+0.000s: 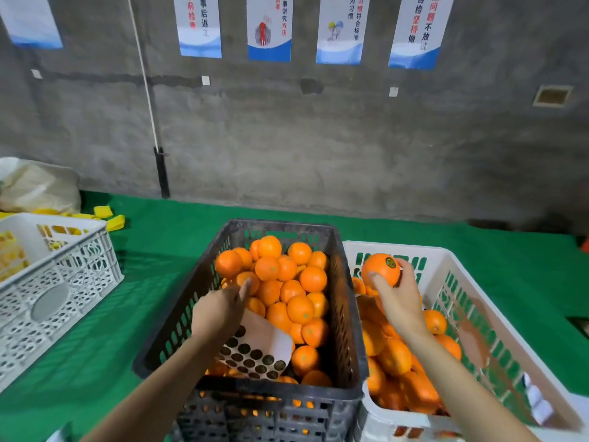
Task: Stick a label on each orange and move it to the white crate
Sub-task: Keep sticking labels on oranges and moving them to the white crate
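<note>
The left hand (220, 309) reaches into the black crate (280, 225). It grips a curled label sheet (258, 349), and one outstretched finger touches an unlabelled orange (247, 280) on the heap. Further right, the right hand (398, 301) holds the labelled orange (379, 269) from below, thumb and fingers curled round it, above the white crate (414, 249). To finish this step well, it should probably lower the fruit onto those already inside rather than drop it, keeping the sticker from rubbing. The label (391, 262) faces up and rightward. The orange looks near round, so no long axis shows.
</note>
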`<action>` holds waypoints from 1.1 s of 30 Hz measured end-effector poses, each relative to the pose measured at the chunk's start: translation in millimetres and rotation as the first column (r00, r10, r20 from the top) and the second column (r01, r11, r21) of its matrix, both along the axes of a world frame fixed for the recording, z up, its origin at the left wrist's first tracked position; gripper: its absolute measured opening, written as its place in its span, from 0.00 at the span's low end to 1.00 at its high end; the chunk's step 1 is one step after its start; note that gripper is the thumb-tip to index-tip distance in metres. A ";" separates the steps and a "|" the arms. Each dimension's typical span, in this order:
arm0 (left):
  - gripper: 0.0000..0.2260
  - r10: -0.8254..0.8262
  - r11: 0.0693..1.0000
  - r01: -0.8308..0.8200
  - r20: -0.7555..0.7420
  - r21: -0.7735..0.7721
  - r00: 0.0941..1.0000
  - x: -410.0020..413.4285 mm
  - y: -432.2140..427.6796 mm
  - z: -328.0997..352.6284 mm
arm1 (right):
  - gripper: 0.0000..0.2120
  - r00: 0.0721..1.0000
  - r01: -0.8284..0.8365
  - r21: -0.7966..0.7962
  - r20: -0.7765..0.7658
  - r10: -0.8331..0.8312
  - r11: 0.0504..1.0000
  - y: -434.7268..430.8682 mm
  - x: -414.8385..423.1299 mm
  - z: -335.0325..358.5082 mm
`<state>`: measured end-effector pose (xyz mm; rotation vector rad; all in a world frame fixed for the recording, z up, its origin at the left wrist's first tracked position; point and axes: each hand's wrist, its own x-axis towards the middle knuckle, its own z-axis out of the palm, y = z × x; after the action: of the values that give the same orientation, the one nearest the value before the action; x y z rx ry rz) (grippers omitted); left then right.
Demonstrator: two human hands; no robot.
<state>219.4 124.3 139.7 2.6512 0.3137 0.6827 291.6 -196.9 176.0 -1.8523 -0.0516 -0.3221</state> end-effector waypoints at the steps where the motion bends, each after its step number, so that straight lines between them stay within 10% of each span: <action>1: 0.26 -0.006 1.000 0.006 0.006 0.000 1.000 0.0 -0.1 0.3 | 0.21 0.999 -0.053 -0.082 -0.012 0.053 0.995 -13.7 -2.8 -3.1; 5: 0.26 -0.043 0.999 0.043 0.033 0.004 0.999 0.0 -0.5 1.7 | 0.22 0.946 -0.301 -0.406 -0.240 0.217 0.863 -66.5 -15.3 -5.8; 8: 0.25 -0.066 0.998 0.066 0.060 -0.010 0.996 0.7 -2.0 2.9 | 0.23 0.877 -0.476 -0.672 -0.408 0.253 0.568 -89.5 -23.9 -5.1; 14: 0.26 -0.073 0.996 0.074 0.021 -0.042 0.997 1.9 -3.1 1.7 | 0.29 0.724 -0.685 -0.715 -0.645 0.247 0.142 -78.5 -31.6 -38.3; 19: 0.27 -0.057 0.995 0.058 0.019 -0.087 0.998 1.0 2.2 -4.2 | 0.28 0.664 -0.748 -0.593 -0.676 0.321 0.298 -78.8 -21.1 -38.0; 23: 0.27 -0.058 0.995 0.055 -0.029 -0.087 0.998 2.7 -0.5 -4.6 | 0.09 0.949 -0.294 -0.677 -0.125 0.288 0.675 -81.1 -8.2 -18.3; 25: 0.26 -0.074 0.995 0.071 -0.037 -0.069 0.997 4.1 -2.1 -4.4 | 0.17 0.982 -0.094 -0.752 0.037 0.184 0.652 -74.0 0.6 -15.5; 28: 0.25 -0.086 0.995 0.084 -0.039 -0.050 0.996 3.1 -1.1 -3.4 | 0.43 0.951 -0.308 -0.783 -0.244 0.190 0.540 -60.5 12.8 -21.6; 33: 0.25 -0.119 0.992 0.118 -0.033 -0.034 0.992 -0.1 2.6 -4.2 | 0.33 0.957 -0.289 -0.833 -0.232 0.176 0.472 -59.0 17.0 -34.6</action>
<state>219.4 126.9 135.4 2.6296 0.1732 0.5888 308.6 -255.8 141.3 -2.8409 -0.4710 0.0517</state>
